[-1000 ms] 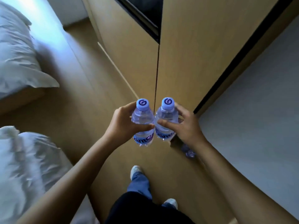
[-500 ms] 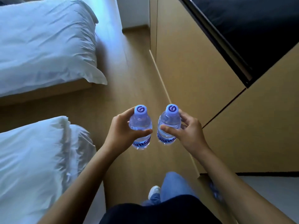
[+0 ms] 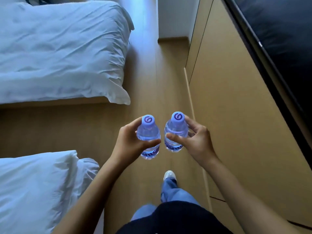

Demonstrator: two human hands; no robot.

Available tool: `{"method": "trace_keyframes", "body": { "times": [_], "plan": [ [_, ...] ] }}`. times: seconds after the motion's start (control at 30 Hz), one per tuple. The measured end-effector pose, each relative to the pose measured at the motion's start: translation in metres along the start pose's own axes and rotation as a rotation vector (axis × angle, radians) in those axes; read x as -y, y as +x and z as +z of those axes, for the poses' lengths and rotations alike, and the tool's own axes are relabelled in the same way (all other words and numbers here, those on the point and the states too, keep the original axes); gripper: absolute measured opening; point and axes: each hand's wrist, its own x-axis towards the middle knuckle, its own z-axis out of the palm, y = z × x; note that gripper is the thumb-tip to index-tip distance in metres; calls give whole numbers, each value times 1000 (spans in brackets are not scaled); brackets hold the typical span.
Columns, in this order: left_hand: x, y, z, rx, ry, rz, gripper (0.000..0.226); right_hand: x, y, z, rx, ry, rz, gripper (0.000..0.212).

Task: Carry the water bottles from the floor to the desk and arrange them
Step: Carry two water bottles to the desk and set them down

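Left hand: the left hand (image 3: 130, 142) is wrapping its grip around the left water bottle (image 3: 148, 137), thumb lying across the near side of the clear body, fingers curling behind the shoulder just under the cap.
Right hand: the right hand (image 3: 194, 141) is grasping the right water bottle (image 3: 175, 132) the same way, thumb pressing across the front, fingers curling round the far side.
Bottles: both are being held upright in the air at about waist height, side by side and just apart, over the wooden floor (image 3: 152, 73); each is showing a pale blue cap with a swirl logo and a dark-printed label low on the body.
Left side: two beds with white duvets are flanking the walkway, the far bed (image 3: 59, 51) reaching close to the path with a drooping corner, the near bed (image 3: 33, 186) lying just beside the left forearm.
Right side: a run of light wooden cabinet panels (image 3: 236, 115) is lining the walkway, with a pale skirting strip along its foot; a black television screen (image 3: 278, 39) is hanging on the panels above.
Path: the strip of floor between beds and cabinet is running ahead to a white wall (image 3: 172, 16) at the far end.
Person: a leg in blue jeans (image 3: 170, 190) with a white shoe (image 3: 169, 174) is showing below the bottles, under a dark top.
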Motion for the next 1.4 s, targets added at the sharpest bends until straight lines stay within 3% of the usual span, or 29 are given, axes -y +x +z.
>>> {"method": "trace_keyframes", "body": {
  "times": [0.33,0.9,1.4],
  "plan": [
    [2,190,-24,-106,-58,-1,54,37,199,3,25,39,13,74],
    [37,559,-139,-88,-17,4,58,107,568,87,-7,41,30,62],
    [56,903,-158,-118,-42,-54,51,146,925,93,57,5,2,74]
  ]
}}
